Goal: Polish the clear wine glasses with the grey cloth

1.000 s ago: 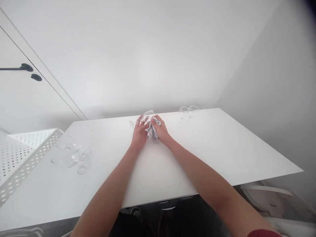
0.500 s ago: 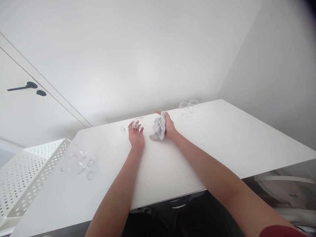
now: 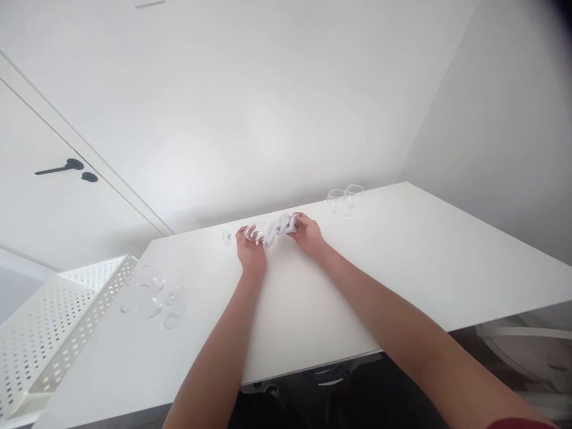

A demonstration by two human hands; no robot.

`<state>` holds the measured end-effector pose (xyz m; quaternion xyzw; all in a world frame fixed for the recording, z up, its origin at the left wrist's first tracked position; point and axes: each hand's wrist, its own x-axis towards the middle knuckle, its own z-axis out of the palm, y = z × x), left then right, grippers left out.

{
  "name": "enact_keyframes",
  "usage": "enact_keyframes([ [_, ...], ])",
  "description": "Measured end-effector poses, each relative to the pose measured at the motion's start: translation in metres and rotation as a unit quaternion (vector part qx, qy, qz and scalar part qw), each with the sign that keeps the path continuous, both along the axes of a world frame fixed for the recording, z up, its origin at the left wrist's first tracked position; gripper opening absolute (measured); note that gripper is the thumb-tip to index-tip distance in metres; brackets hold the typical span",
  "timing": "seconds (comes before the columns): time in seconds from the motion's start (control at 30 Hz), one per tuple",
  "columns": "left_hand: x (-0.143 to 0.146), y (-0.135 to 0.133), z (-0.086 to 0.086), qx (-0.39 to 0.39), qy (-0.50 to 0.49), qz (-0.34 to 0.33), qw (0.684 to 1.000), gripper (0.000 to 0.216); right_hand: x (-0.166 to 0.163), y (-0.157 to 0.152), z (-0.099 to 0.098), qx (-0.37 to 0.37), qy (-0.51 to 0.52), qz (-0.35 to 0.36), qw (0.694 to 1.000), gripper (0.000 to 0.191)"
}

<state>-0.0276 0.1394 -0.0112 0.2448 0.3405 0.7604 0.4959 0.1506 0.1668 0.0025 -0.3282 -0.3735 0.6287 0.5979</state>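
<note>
My left hand (image 3: 251, 249) is wrapped round a clear wine glass (image 3: 250, 233) held on its side over the white table (image 3: 402, 256), with its foot pointing left. My right hand (image 3: 307, 233) grips a crumpled grey cloth (image 3: 279, 226). The cloth's free end reaches into the mouth of the glass. Both hands are near the far edge of the table, close together.
Two upright wine glasses (image 3: 344, 200) stand at the far right of the table. Several glasses (image 3: 152, 295) lie at the near left. A white perforated rack (image 3: 53, 322) sits left of the table. A door with a black handle (image 3: 60, 168) is behind on the left.
The hands had parted, glass to the left and cloth to the right. Now my right hand has brought the cloth back to the mouth of the glass.
</note>
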Motion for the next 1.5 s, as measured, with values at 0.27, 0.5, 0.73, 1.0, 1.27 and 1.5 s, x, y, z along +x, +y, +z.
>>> enact_keyframes([
  [0.27, 0.003, -0.007, 0.007, 0.009, -0.05, -0.158, 0.986, 0.03, 0.001, -0.001, 0.007, 0.032, 0.033, 0.043, 0.998, 0.035],
  [0.5, -0.003, -0.003, 0.008, 0.052, 0.007, -0.076, 0.996, 0.036, -0.003, -0.005, 0.005, 0.042, -0.02, 0.134, 0.99, 0.041],
  [0.73, -0.01, -0.001, 0.005, 0.062, -0.047, -0.047, 0.996, 0.03, 0.007, -0.011, 0.014, 0.091, -0.032, 0.228, 0.969, 0.057],
  [1.0, -0.013, -0.002, 0.007, 0.033, -0.16, -0.044, 0.986, 0.031, 0.005, -0.004, 0.008, 0.107, -0.092, 0.154, 0.978, 0.035],
  [1.27, -0.015, 0.006, 0.002, 0.061, -0.173, -0.015, 0.983, 0.035, 0.004, -0.006, 0.002, 0.323, -0.315, -0.156, 0.879, 0.022],
  [1.5, -0.011, 0.007, -0.002, 0.023, -0.118, 0.0, 0.993, 0.025, 0.002, -0.007, 0.004, 0.45, -0.477, -0.29, 0.697, 0.03],
])
